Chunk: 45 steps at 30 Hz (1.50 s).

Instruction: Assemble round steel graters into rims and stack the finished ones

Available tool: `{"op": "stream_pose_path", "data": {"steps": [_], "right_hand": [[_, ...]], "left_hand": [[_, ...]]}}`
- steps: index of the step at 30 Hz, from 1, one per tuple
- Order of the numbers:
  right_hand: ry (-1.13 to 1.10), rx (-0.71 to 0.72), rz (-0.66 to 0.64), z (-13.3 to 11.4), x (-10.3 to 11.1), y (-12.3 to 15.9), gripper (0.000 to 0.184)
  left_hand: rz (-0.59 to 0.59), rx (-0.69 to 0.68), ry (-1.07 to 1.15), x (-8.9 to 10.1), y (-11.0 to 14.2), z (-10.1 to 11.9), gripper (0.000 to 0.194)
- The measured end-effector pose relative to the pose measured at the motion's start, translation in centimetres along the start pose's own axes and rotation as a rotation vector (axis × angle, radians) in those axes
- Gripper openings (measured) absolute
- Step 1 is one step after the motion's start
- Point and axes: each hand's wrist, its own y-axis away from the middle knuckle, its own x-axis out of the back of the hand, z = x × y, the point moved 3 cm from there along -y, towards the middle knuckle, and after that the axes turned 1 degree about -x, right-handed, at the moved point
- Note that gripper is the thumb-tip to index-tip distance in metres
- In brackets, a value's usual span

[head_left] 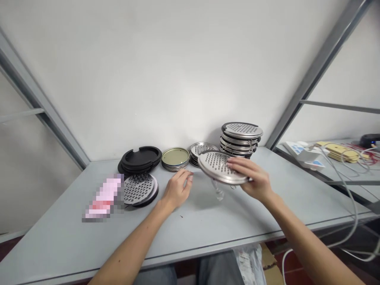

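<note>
My right hand (255,179) grips a round metal grater (218,166) by its right side, thumb below and fingers across the top. The grater is tilted and held above the table; a small wire loop and a bit of clear plastic show under it. To its left, my left hand (178,188) is closed just over the table, fingers curled towards the thumb; a small dark bit shows at the fingertips, too small to name. Behind the held grater stands a low stack of perforated metal discs (202,149). A taller stack of round graters with black rims (242,130) rises behind my right hand.
Black round rings (141,157) lie stacked at the back left, beside gold-coloured round lids (175,156). Coarse grater discs (139,190) lie in front, next to a blurred pink item (103,198). White cables (353,209) hang at the right, near yellow pieces (338,151).
</note>
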Motion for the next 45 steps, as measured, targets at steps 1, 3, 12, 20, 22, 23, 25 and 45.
{"op": "stream_pose_path", "data": {"steps": [1,3,12,20,22,23,25,45], "right_hand": [[0.067,0.066,-0.039,0.0,0.1,1.2,0.029],[0.167,0.126,-0.057,0.5,0.3,3.7,0.033],[0.332,0.180,0.129,1.0,1.3,5.3,0.052],[0.270,0.265,-0.010,-2.6,-4.8,4.2,0.044],[0.220,0.253,-0.026,-2.8,-6.3,3.4,0.053],[0.199,0.230,-0.027,-2.7,-6.8,2.9,0.057],[0.191,0.116,0.013,-2.2,-7.5,2.0,0.063],[-1.003,-1.097,-0.052,2.7,-9.5,2.5,0.045]], "left_hand": [[-0.016,0.001,-0.009,-0.1,0.0,0.0,0.026],[-0.042,0.007,-0.023,-0.3,0.0,0.0,0.026],[-0.130,0.086,0.124,-0.9,0.3,0.0,0.030],[-0.108,0.592,1.033,-2.6,0.0,0.2,0.046],[-0.004,0.668,1.124,-2.3,0.0,-0.2,0.044],[0.041,0.690,1.159,-2.1,-0.1,-0.5,0.040],[0.134,0.727,1.192,-1.7,-0.1,-1.1,0.036],[0.159,0.651,0.953,-0.3,-0.7,-2.1,0.051]]}}
